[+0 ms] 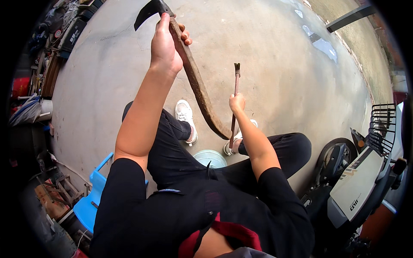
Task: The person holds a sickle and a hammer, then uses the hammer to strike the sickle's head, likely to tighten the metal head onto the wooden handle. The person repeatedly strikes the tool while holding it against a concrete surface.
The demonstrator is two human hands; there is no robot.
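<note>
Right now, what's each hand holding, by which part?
Left hand: sickle, by its wooden handle, next to the blade. Right hand: claw-ended tool, partway along its shaft.

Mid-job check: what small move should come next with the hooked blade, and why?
I'd probably slide the left hand slightly down the wooden handle: its thumb sits close to the hooked blade, while a long stretch of handle below is unheld. The right hand is busy gripping the claw-headed tool.
</note>
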